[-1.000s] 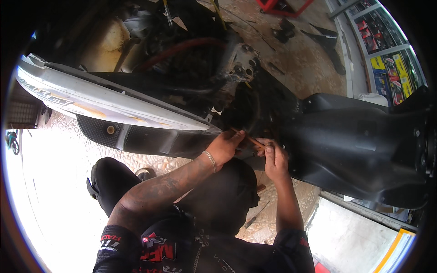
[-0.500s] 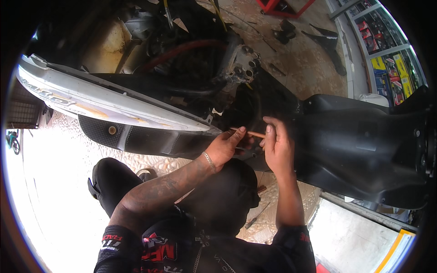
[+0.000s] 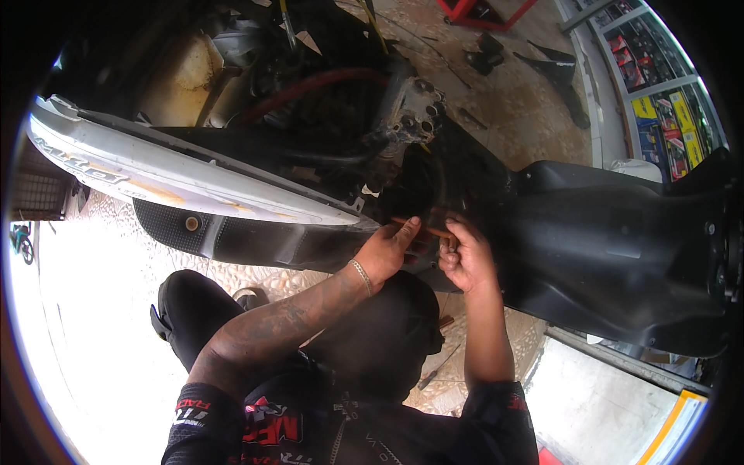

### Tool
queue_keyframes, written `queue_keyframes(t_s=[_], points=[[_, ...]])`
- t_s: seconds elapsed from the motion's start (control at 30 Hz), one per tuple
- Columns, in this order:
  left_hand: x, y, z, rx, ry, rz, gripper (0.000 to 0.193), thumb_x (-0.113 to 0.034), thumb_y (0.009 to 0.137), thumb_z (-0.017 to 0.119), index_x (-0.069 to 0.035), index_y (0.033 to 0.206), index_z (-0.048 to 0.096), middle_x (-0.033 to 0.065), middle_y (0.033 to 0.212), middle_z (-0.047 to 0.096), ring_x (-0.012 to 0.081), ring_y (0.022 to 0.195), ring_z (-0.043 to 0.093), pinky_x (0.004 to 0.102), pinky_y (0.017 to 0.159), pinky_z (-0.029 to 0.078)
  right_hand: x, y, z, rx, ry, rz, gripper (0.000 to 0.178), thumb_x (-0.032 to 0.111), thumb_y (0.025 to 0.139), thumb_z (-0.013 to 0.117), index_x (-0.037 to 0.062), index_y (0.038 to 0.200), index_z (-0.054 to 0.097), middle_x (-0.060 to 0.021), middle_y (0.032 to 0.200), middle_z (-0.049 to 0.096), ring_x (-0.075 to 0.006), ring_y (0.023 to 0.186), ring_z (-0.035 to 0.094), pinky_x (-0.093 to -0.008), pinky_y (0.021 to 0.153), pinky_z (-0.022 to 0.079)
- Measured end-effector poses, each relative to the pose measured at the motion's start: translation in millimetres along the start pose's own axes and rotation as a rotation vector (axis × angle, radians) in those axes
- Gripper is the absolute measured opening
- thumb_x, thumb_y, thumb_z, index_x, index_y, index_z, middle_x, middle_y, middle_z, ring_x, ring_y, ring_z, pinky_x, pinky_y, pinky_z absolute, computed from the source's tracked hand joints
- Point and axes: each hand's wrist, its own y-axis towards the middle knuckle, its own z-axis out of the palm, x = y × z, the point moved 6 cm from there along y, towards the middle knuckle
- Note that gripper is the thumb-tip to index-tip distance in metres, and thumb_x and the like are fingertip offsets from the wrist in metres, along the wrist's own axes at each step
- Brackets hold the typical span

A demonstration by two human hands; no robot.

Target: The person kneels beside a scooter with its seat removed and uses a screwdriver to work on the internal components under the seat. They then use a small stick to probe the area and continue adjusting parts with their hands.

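Both my hands meet at a thin copper-coloured rod point(image 3: 437, 232) held roughly level beside a partly stripped scooter. My left hand point(image 3: 385, 252) is closed on its left part, thumb along the top, by the tip of the white side panel point(image 3: 194, 182). Around the rod's other end curl the fingers of my right hand point(image 3: 470, 262), thumb and forefinger pinching it. What the rod's left end touches is hidden in the dark gap under the frame. Just above the hands sits a dirty metal bracket point(image 3: 416, 108) with round holes.
A broad black plastic body part point(image 3: 612, 240) stretches to the right. The black footboard point(image 3: 267, 242) runs beneath the white panel. A screwdriver point(image 3: 434, 372) lies on the tiled floor by my knee. Loose black parts point(image 3: 554, 66) lie on the far floor, near shelves of boxes point(image 3: 666, 124).
My right hand's raised forefinger has come down and its fingers have curled in around the rod. The left hand stays almost in place.
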Motion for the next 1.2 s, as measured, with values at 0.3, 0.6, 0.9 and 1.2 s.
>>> queue_keyframes(t_s=[0.3,0.6,0.9,1.2], points=[[4,0,-2,-0.004,-0.036,-0.013,0.052,-0.047,0.100,0.059,0.002,0.117,0.061,0.0094,0.106,0.069,0.0166,0.100,0.063,0.0320,0.082,0.051,3,-48,3,0.033,-1.190,-0.904,0.047,0.037,0.098,0.063,0.0101,0.136,0.058,-0.0127,0.104,0.060,-0.0228,0.089,0.064,-0.0357,0.080,0.053],[-9,-7,2,0.041,0.004,0.049,0.054,-0.050,0.098,0.061,0.003,0.110,0.064,0.0090,0.103,0.069,0.0163,0.098,0.064,0.0313,0.083,0.050,26,-65,25,-0.202,-1.454,-1.143,0.024,0.029,0.096,0.064,0.0055,0.092,0.067,-0.0102,0.085,0.060,-0.0298,0.074,0.064,-0.0395,0.065,0.053],[-7,-5,3,0.118,-0.026,0.030,0.054,-0.054,0.097,0.060,-0.001,0.107,0.065,0.0070,0.102,0.069,0.0145,0.097,0.064,0.0302,0.084,0.049,49,-72,59,-0.187,-1.214,-1.292,0.021,0.014,0.097,0.061,0.0036,0.115,0.067,-0.0138,0.099,0.072,-0.0287,0.079,0.070,-0.0398,0.065,0.054],[-2,0,3,0.098,-0.034,0.036,0.049,-0.050,0.100,0.056,-0.005,0.115,0.065,0.0059,0.106,0.071,0.0148,0.099,0.065,0.0313,0.084,0.049,24,-2,16,0.067,-0.135,-0.140,0.025,0.017,0.100,0.058,0.0064,0.121,0.064,-0.0033,0.066,0.055,-0.0087,0.044,0.047,-0.0231,0.038,0.039]])
